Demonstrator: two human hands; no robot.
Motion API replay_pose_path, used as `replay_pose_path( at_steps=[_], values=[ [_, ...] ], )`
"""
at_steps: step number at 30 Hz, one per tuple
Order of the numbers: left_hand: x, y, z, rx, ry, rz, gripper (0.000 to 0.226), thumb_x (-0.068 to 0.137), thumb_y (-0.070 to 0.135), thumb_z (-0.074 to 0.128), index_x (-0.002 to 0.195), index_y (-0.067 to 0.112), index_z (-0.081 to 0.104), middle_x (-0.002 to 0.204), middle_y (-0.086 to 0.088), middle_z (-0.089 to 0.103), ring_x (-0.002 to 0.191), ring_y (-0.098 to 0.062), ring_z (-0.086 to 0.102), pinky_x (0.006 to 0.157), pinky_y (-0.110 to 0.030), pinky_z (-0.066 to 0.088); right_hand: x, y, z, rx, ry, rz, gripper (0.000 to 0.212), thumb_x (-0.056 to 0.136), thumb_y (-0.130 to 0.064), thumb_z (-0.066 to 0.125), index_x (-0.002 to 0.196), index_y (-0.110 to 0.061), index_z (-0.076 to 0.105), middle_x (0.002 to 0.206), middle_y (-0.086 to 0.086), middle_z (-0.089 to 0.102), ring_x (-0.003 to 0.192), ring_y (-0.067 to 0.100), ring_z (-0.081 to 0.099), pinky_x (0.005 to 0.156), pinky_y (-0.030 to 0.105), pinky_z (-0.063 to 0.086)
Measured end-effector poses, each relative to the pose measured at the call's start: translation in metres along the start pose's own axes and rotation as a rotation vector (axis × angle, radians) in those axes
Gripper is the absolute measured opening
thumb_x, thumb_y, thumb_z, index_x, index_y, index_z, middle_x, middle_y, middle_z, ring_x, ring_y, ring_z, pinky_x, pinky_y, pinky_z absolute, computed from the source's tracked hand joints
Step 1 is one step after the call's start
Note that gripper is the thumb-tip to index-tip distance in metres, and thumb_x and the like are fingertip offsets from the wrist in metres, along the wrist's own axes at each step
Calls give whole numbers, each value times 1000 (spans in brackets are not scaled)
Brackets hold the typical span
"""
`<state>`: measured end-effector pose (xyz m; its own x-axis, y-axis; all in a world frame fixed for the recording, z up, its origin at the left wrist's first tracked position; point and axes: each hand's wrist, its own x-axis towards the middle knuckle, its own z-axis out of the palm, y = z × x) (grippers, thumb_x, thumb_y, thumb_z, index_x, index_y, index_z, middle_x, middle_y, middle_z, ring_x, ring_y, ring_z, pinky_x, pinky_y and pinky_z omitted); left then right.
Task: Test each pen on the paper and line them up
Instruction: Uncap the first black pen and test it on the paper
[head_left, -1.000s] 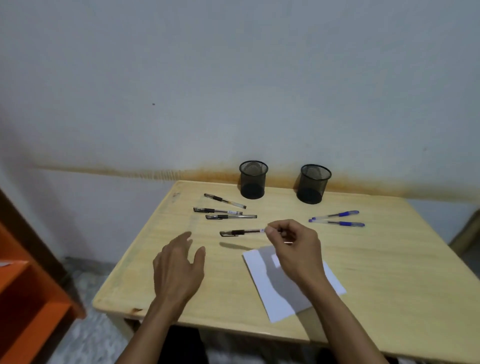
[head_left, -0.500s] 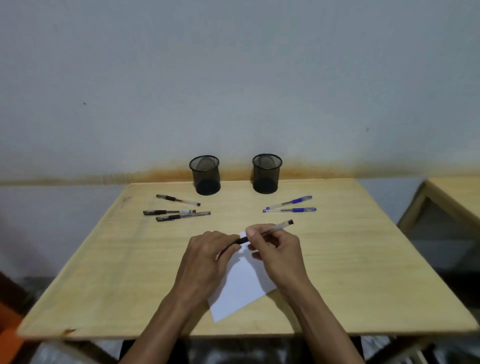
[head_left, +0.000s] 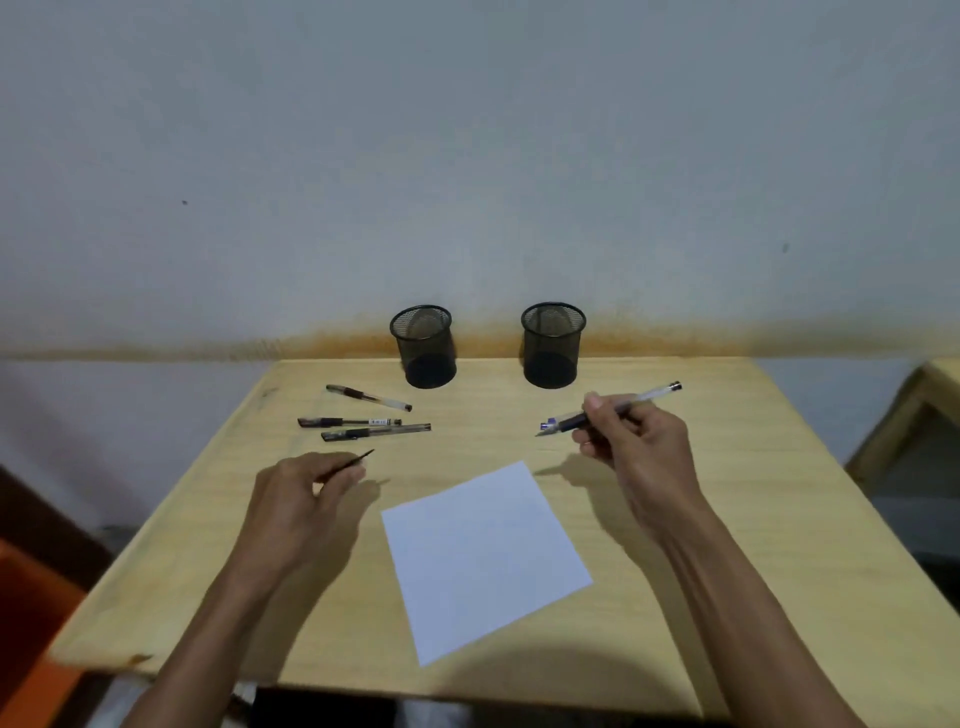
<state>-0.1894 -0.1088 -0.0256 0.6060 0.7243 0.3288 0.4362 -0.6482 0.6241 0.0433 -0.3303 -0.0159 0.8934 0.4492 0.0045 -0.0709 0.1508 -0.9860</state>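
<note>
Although the right hand (head_left: 631, 441) plainly pinched an uncapped black gel pen (head_left: 613, 413) between thumb and curled fingers, tip toward nine o'clock, it hid most of the blue pens (head_left: 548, 425) lying behind it at the table's one o'clock. The left hand (head_left: 298, 499) pinched a slim dark pen cap (head_left: 349, 464) at nine o'clock of the paper, only its pointed end showing past the fingertips. The white paper (head_left: 483, 558) lay blank and tilted at the table's centre, between the two hands. Three capped black pens (head_left: 363, 421) lay close together at eleven o'clock. Two black mesh pen cups (head_left: 423, 345) stood at twelve o'clock against the wall. The pale wooden table (head_left: 753, 545) met a grey-white wall bearing a rusty orange stain line. A label on the middle pen was too small to read.
</note>
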Motion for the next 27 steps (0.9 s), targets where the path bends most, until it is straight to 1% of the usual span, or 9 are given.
replay_pose_path(
  at_steps=[2,4,8,12,14,19,22,24,27],
  values=[
    [5,-8,6,34,9,2,6,89,19,71,88,17,77,84,3,72,81,-18,66,72,-28,49,-8,9,11,-20,-31,27,24,94,-24,70,97,-1,72,77,6,76,71,13,70,68,26,58],
    [8,-17,14,68,10,-21,15,89,23,69,81,11,73,77,-8,67,77,-29,63,70,-38,51,-19,18,20,-17,-29,58,22,93,-26,71,91,-4,74,72,2,74,70,12,69,70,28,58],
    [16,-37,23,86,59,-90,15,89,26,71,96,14,71,83,-2,69,80,-23,63,70,-29,42,-35,30,30,-53,-3,85,19,91,-29,73,87,-10,76,71,2,77,68,8,71,67,22,57],
    [28,-41,33,104,26,-55,14,86,26,73,77,16,70,74,3,65,74,-20,61,65,-32,44,-40,35,40,-62,14,62,18,91,-26,73,89,-8,76,73,3,78,67,6,72,61,16,56],
    [35,-46,40,129,-5,-5,12,85,26,74,79,16,71,80,5,62,81,-22,60,70,-35,46,-41,34,47,-72,21,56,18,91,-26,73,89,-8,76,73,4,78,66,7,72,60,16,56],
    [37,-60,53,119,-11,4,14,87,28,73,94,15,73,98,-1,65,98,-27,59,84,-43,47,-49,34,63,-97,7,71,22,95,-27,68,93,-6,74,76,9,78,68,14,74,64,23,59],
    [27,-54,47,28,50,-22,33,87,32,73,112,11,67,112,-5,66,108,-27,57,90,-36,44,-56,33,72,-31,17,89,19,98,-22,64,100,-3,66,81,13,79,74,22,78,67,33,65],
    [12,-44,38,-68,95,-5,36,87,31,72,119,14,65,115,-3,65,109,-21,57,90,-31,44,-58,33,76,-48,30,51,15,94,-12,70,100,-1,62,83,13,79,78,23,78,69,36,65],
    [-18,-35,31,-211,-49,73,36,83,37,75,116,24,67,117,9,65,110,-8,62,91,-35,52,-60,38,86,-129,20,-23,21,82,-1,80,92,0,62,82,11,77,79,18,78,69,31,64]
  ],
)
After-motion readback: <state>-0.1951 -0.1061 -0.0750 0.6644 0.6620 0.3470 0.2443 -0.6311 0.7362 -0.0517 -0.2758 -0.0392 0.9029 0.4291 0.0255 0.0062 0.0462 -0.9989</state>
